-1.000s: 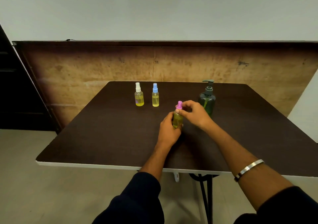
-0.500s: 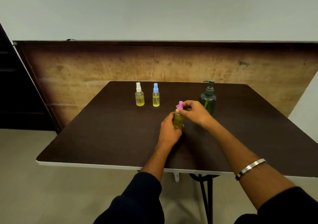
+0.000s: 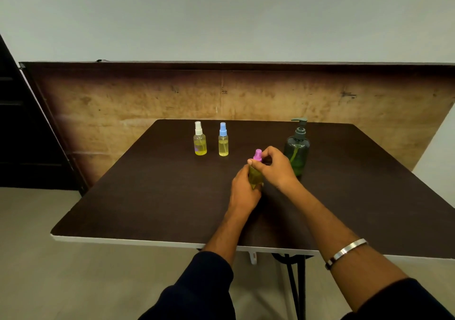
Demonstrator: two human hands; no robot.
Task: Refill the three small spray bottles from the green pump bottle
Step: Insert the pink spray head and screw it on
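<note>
Pink-capped spray bottle (image 3: 255, 172) stood upright near the middle of the bench (image 3: 152, 196), both forearms reaching in from the near edge. Left hand (image 3: 242, 191) wrapped its grip around the bottle's body; right hand (image 3: 275, 168) pinched the pink cap with curled fingertips. Green pump bottle (image 3: 297, 152) stood just behind the right hand. White-capped bottle (image 3: 200, 140) and blue-capped bottle (image 3: 223, 140) stood side by side farther back, well apart from the hands, with open bench on both sides.

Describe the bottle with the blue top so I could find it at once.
Look at the dark table before the wooden board. Two small spray bottles stand side by side near its far edge, away from the hands. The blue-capped bottle is the right one of that pair; its neighbour, the white-capped bottle, is wider.
</note>
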